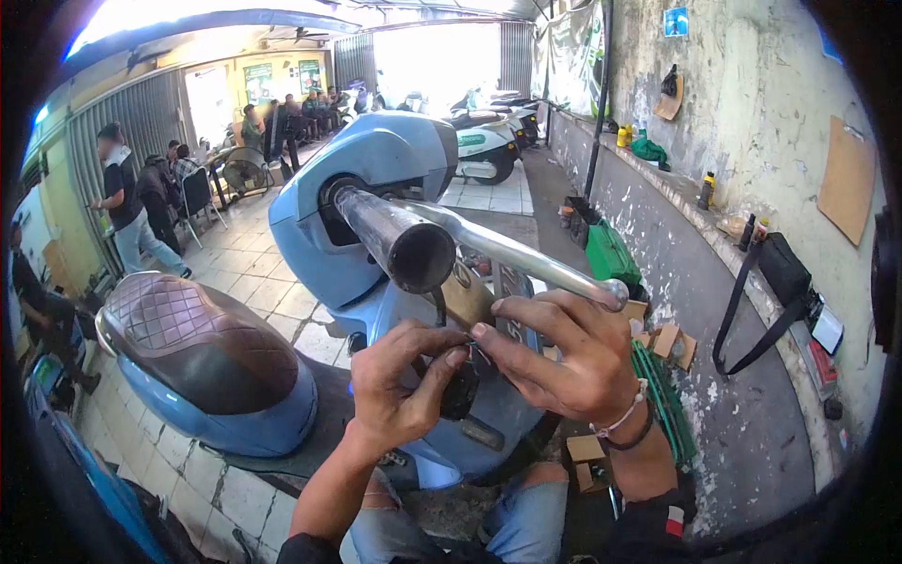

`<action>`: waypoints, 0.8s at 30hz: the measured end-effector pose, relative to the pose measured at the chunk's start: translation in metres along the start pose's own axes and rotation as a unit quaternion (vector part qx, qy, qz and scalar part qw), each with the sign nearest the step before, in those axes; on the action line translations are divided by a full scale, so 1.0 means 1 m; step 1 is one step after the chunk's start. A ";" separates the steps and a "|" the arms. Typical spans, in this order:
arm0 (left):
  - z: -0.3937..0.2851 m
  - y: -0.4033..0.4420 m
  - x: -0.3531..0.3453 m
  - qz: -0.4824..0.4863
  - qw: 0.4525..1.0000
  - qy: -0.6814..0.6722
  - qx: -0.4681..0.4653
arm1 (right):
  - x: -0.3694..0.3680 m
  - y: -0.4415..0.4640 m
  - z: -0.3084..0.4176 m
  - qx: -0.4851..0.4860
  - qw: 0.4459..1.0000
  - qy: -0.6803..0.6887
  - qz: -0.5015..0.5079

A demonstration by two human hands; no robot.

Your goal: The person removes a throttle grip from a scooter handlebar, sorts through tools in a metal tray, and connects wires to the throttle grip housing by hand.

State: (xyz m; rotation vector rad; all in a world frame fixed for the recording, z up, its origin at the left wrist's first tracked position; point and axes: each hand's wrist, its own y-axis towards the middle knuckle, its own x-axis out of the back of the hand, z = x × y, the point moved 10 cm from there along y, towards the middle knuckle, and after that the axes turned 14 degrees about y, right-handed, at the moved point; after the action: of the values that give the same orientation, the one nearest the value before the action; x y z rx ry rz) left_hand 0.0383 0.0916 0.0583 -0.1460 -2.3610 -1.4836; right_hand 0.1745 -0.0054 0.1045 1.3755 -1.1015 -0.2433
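My left hand (pixel 399 383) is closed in a pinch, with thumb and forefinger on thin wires (pixel 475 348). From the other side, my right hand (pixel 575 355) pinches the same wires, and the fingertips of both hands almost meet. A black part (pixel 459 393), its kind unclear, shows behind my left thumb. Just above my hands is the scooter's handlebar, with a dark open-ended tube (pixel 399 240) and a bare silver bar (pixel 531 252) reaching toward my right hand. The light blue scooter front (pixel 376 155) stands behind them.
The scooter's brown quilted seat (pixel 202 343) is at the left. Along the right wall, a ledge (pixel 752 273) holds a black bag (pixel 782 268) and bottles. Below lie a green toolbox (pixel 613 256) and small cardboard boxes (pixel 587 461). Several people and parked scooters (pixel 487 146) are farther back.
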 end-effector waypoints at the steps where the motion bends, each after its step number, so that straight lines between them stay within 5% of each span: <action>1: 0.000 0.000 -0.002 0.007 1.000 0.004 0.003 | -0.002 0.002 0.000 0.001 1.000 0.007 0.016; 3: 0.000 -0.001 -0.002 -0.012 1.000 0.003 -0.023 | -0.004 0.004 -0.004 0.001 0.999 0.014 0.032; 5: -0.001 -0.001 0.000 -0.028 0.998 0.002 -0.050 | -0.017 -0.004 -0.035 -0.139 0.956 0.250 0.057; 6: -0.007 -0.002 -0.004 -0.009 0.996 0.037 -0.086 | -0.014 -0.006 -0.038 -0.143 0.956 0.248 0.055; 9: -0.021 -0.003 -0.013 0.018 0.983 0.094 -0.155 | -0.040 -0.030 -0.063 -0.290 0.830 0.461 0.124; 16: -0.033 -0.010 -0.024 0.027 0.959 0.163 -0.230 | -0.038 -0.034 -0.065 -0.330 0.862 0.310 0.229; 18: -0.031 -0.012 -0.022 0.015 0.960 0.156 -0.231 | -0.052 -0.050 -0.071 -0.415 0.760 0.451 0.216; 19: -0.031 -0.013 -0.019 0.001 0.961 0.150 -0.231 | -0.051 -0.054 -0.072 -0.416 0.759 0.452 0.217; 21: -0.030 -0.013 -0.015 -0.007 0.964 0.141 -0.226 | -0.052 -0.084 -0.078 -0.544 0.538 0.639 0.081; 22: -0.030 -0.013 -0.013 -0.015 0.966 0.132 -0.222 | -0.051 -0.087 -0.075 -0.544 0.538 0.638 0.082; 24: -0.025 -0.012 -0.010 -0.028 0.979 0.104 -0.174 | -0.019 -0.085 -0.091 -0.510 0.690 0.512 -0.038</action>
State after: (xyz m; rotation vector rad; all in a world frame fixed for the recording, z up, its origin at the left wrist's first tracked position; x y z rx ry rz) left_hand 0.0504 0.0653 0.0547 -0.0084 -1.9430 -1.8337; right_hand 0.2693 0.0458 0.0397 0.3348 0.1364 -0.0704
